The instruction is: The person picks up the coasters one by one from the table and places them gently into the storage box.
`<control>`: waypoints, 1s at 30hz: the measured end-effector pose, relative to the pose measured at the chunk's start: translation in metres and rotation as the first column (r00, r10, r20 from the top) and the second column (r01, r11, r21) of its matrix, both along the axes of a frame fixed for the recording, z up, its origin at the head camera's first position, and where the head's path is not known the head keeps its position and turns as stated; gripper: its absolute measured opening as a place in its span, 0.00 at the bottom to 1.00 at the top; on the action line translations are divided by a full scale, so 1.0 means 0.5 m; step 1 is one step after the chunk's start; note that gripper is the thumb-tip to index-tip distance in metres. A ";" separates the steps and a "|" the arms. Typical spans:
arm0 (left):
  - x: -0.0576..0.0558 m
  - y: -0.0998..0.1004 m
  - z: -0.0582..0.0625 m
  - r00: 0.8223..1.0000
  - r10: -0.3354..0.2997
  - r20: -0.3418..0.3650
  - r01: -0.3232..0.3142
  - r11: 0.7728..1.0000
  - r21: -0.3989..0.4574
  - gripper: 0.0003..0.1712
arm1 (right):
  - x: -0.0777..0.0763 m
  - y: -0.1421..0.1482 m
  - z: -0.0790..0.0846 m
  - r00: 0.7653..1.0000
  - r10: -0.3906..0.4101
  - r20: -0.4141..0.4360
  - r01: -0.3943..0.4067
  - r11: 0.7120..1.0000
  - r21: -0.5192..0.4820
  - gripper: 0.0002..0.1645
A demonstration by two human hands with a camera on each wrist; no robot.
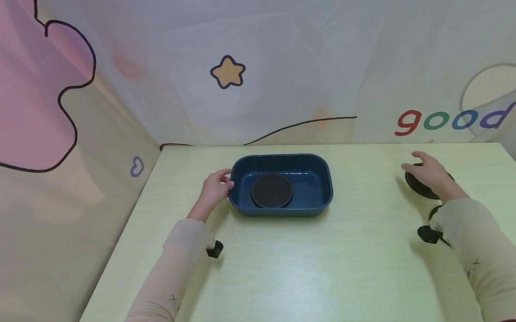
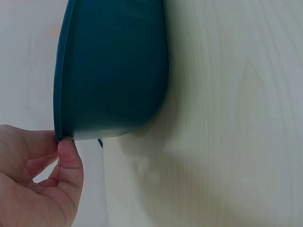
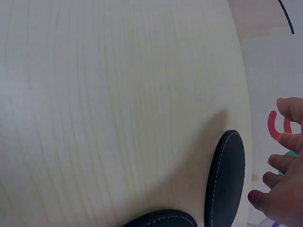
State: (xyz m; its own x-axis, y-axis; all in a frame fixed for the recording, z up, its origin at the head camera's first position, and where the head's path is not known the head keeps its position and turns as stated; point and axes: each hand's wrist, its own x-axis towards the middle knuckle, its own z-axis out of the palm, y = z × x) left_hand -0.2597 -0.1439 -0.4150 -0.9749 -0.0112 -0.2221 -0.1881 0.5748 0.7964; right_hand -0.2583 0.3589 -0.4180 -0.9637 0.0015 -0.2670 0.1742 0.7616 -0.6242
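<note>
A dark blue rectangular tray stands on the table, and one black round coaster lies flat inside it, left of its middle. My left hand pinches the tray's left rim between thumb and fingers, which the left wrist view shows close up on the tray. On the right, my right hand hovers over another black round coaster, fingers spread and holding nothing. A further black coaster with a stitched edge lies nearer to me, mostly hidden under my right wrist and sleeve in the head view.
The pale wooden table meets a printed cloth backdrop at its far edge. On the left, cloth also hangs beside the table. Black wrist straps sit under both sleeves.
</note>
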 end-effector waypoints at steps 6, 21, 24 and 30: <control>0.000 -0.001 0.000 1.000 0.001 -0.004 -0.001 1.000 -0.009 0.24 | 0.009 0.023 -0.013 0.999 -0.015 -0.044 0.020 0.995 0.098 0.48; 0.000 -0.001 -0.002 1.000 -0.006 -0.010 0.006 1.000 -0.006 0.24 | 0.033 0.075 -0.046 0.999 -0.018 0.028 0.012 0.975 0.223 0.56; -0.001 -0.002 -0.002 1.000 -0.006 -0.005 0.006 1.000 -0.006 0.24 | 0.035 0.079 -0.045 0.998 -0.020 0.055 0.007 0.975 0.220 0.57; 0.000 -0.002 -0.001 1.000 -0.007 0.004 0.007 1.000 0.000 0.24 | 0.039 0.081 -0.041 0.998 -0.017 0.067 0.005 0.985 0.172 0.58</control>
State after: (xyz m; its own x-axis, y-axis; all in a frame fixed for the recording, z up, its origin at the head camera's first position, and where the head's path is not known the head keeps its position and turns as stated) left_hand -0.2597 -0.1449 -0.4156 -0.9741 -0.0047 -0.2259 -0.1873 0.5761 0.7956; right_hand -0.2387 0.3994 -0.4387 -0.9428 0.0638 -0.3271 0.2211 0.8541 -0.4708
